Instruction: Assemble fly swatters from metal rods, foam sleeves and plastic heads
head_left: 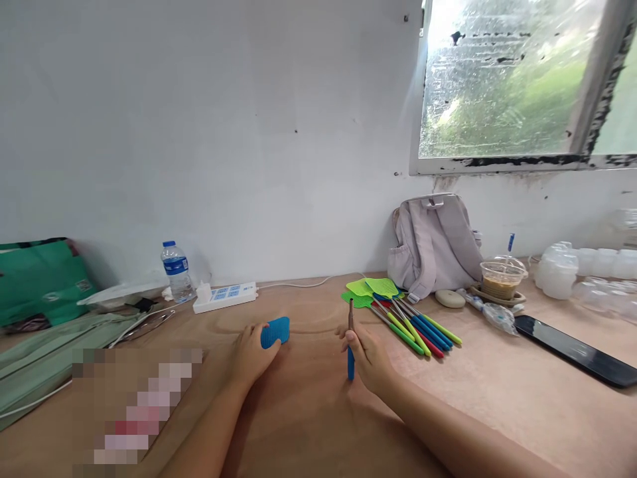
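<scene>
— Head view, starting at the left: what sits along that edge of the worktop (308,425)?
— A green bag (40,279) against the wall, then a water bottle (176,271) standing upright, partly filled with clear liquid, cap on. Just beside it lies a white power strip (226,297), near the wall probably so its cable stays out of the way

— And the hands?
— The left hand (251,355) rests palm down, fingers curled around a blue mesh swatter head (275,331) lying flat on the worktop; it seems pinned there to keep it from sliding. The right hand (371,358) is clenched on a blue handle rod (351,342), held upright with its lower end touching the worktop, thumb pressed on the shaft, likely for steadiness

— What is to the right of that?
— A fanned pile of fly swatters (403,318), green heads toward the wall, coloured handles pointing outward, near the right hand for easy reach. Behind them a grey backpack (432,242) leans on the wall, closed as far as I can tell. Next comes a lidded plastic cup (500,279) holding a brownish drink, straw upright. Clear plastic containers (582,272) cluster further right; their contents cannot be made out. A dark phone (577,348) lies flat
</scene>
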`<move>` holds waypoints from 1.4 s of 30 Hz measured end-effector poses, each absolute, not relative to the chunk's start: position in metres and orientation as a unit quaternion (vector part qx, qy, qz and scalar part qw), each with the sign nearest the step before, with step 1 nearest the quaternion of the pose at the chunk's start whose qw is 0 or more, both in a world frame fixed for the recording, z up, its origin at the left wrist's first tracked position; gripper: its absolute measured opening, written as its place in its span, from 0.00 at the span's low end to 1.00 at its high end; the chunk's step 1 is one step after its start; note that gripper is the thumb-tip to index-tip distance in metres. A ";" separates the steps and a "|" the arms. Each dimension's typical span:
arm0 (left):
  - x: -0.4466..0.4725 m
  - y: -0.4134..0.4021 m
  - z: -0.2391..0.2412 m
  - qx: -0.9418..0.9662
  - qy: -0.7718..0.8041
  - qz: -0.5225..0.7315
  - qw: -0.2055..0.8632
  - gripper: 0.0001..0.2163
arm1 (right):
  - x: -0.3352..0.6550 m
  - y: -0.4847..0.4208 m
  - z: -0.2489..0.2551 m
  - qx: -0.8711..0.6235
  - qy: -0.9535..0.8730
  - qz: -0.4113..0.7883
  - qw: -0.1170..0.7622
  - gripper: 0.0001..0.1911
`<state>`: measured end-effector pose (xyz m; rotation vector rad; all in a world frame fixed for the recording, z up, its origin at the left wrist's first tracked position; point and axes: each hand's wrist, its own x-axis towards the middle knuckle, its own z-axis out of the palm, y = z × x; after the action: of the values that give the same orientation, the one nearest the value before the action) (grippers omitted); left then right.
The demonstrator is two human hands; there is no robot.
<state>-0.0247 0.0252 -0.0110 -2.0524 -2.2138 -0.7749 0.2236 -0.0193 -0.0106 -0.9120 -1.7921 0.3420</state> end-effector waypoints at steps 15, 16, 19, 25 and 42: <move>-0.036 0.022 -0.011 -0.652 -0.718 -0.235 -0.057 0.17 | 0.215 -0.022 -0.016 -0.417 -0.760 0.126 0.483 0.21; -0.035 0.021 -0.012 -0.656 -0.715 -0.236 -0.057 0.18 | 0.215 -0.022 -0.017 -0.422 -0.761 0.127 0.477 0.21; -0.025 0.016 -0.014 -0.686 -0.683 -0.234 -0.085 0.25 | 0.217 -0.021 -0.019 -0.427 -0.778 0.139 0.440 0.20; -0.001 0.005 -0.015 -0.817 -0.526 -0.220 -0.088 0.26 | 0.236 -0.017 -0.014 -0.407 -0.828 0.132 0.361 0.13; 0.008 -0.001 -0.010 -0.873 -0.442 -0.195 -0.068 0.07 | 0.266 -0.010 -0.025 -0.421 -0.872 0.080 0.236 0.14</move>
<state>0.0077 -0.0011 -0.0099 -2.8677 -1.4527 -0.6408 0.2655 -0.0099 -0.0252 -1.1534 -2.3918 0.2207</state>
